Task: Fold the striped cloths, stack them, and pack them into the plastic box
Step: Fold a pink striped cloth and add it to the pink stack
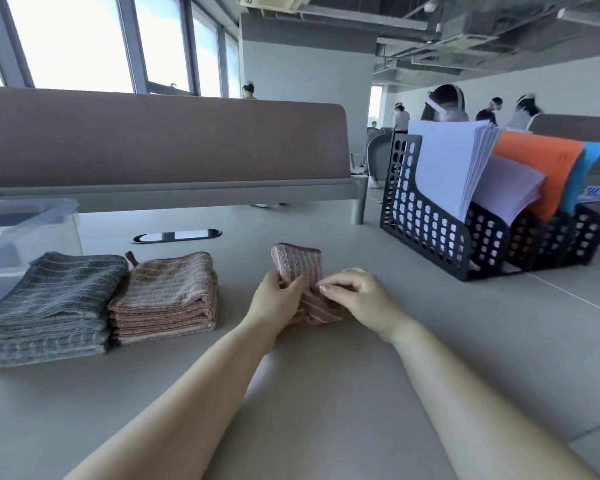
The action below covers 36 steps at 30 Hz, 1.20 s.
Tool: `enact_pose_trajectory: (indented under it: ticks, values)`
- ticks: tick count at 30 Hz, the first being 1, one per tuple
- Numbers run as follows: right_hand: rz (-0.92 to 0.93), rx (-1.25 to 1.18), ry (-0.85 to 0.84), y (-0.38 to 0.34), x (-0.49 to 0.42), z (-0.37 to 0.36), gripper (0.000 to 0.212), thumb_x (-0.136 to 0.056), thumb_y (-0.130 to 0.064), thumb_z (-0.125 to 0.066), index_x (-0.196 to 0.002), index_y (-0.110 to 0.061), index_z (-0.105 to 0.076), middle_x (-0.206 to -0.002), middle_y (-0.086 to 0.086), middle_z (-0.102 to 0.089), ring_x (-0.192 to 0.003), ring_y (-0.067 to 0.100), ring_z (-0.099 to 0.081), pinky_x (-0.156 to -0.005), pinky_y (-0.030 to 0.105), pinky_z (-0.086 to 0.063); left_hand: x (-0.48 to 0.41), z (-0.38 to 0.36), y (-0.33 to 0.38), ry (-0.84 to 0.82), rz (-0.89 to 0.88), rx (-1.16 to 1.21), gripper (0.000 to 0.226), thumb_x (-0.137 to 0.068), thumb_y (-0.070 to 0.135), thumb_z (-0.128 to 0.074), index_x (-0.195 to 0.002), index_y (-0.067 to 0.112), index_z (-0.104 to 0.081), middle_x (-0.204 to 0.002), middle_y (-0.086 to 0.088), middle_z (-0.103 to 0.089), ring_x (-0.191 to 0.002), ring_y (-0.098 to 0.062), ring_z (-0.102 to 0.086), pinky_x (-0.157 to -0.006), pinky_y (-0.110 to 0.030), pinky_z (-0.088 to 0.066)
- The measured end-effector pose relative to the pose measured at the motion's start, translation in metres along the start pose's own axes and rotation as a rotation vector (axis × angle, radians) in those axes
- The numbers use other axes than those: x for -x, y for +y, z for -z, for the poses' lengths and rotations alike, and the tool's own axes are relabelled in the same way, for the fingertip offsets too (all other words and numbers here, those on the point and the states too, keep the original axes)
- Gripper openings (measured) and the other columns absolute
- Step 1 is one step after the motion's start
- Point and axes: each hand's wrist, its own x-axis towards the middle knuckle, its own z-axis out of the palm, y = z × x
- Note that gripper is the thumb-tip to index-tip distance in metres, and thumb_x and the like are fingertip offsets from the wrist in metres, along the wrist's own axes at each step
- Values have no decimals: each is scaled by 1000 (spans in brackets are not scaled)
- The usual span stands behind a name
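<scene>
Both hands are pinching one pink striped cloth (300,282) at mid-tabletop (326,393): the left hand (274,299) and right hand (355,294) grip is clamping its near fold, its long axis running away from the person. Two folded stacks, a grey stack (52,306) and a pink stack (167,296), are sitting leftward, nearer the left hand, with the plastic box (25,233) lying beyond them.

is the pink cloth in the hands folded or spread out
Folded: the pink cloth is a small doubled-up bundle pinched between left hand and right hand.

Bright windows (84,39), brown partition (160,140), grey desk (326,393)
</scene>
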Motion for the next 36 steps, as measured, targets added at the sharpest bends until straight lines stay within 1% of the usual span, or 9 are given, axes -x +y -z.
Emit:
enact_pose_trajectory:
  ticks: [4,8,10,13,17,20,25,31,36]
  values:
    - [-49,239,351,5,-7,6,21,-83,-23,-68,-104,-19,-66,-106,-3,-65,-104,17,-60,-90,28,-45,-1,10,2,55,-116,-48,14,-89,28,-54,-96,16,-58,-100,-10,-67,-96,-28,-64,-93,-50,-50]
    - [-313,118,235,5,-6,12,79,-77,-47,-71,-141,-21,-32,-137,5,-45,-128,24,-44,-100,32,-36,2,21,9,-90,-107,290,21,-99,15,-44,-118,9,-50,-115,-13,-61,-99,-23,-60,-92,-44,-50]
    - [-365,-38,186,3,-5,14,72,-77,-44,-73,-135,-20,-39,-123,0,-50,-120,21,-49,-92,28,-38,4,25,8,-160,-78,475,29,-100,9,-40,-128,4,-44,-124,-16,-60,-111,-30,-60,-95,-46,-49]
    - [-222,-191,165,3,-6,17,23,-77,-12,-75,-96,-19,-64,-93,-3,-69,-93,20,-64,-79,27,-48,4,32,6,-159,-77,514,34,-95,-1,-44,-129,6,-38,-128,-20,-57,-113,-34,-60,-95,-50,-49]
    - [32,-163,372,-1,-7,26,24,-79,2,-69,-84,-21,-62,-80,-6,-64,-71,3,-57,-65,13,-45,7,39,7,-17,-197,239,69,-82,3,-67,-132,29,-27,-118,-10,-63,-102,-20,-65,-89,-34,-53]
    - [138,-175,463,1,-7,38,23,-80,-2,-69,-83,-22,-59,-80,-8,-61,-67,-3,-54,-65,13,-46,8,38,4,31,-314,48,81,-84,-1,-65,-140,37,-19,-109,3,-60,-91,-8,-66,-68,-16,-52]
    - [-111,-183,407,6,-5,37,36,-83,-27,-69,-112,-24,-48,-94,-3,-62,-76,8,-56,-65,22,-43,6,34,-3,132,-265,-576,35,-83,25,-63,-118,23,-56,-121,-7,-54,-93,-17,-58,-72,-20,-42]
    - [-448,269,419,22,-6,44,61,-77,-61,-61,-116,-15,-48,-108,1,-57,-105,23,-55,-85,33,-43,18,30,-1,275,-278,-1169,50,-87,50,-52,-129,25,-43,-129,-2,-51,-125,-28,-39,-99,-36,-34]
    - [-170,71,475,24,-10,43,41,-76,-21,-77,-112,-15,-57,-109,2,-64,-95,15,-60,-80,24,-46,19,30,0,252,-211,-1154,41,-90,46,-52,-116,17,-38,-114,-2,-60,-105,-27,-59,-67,-30,-38]
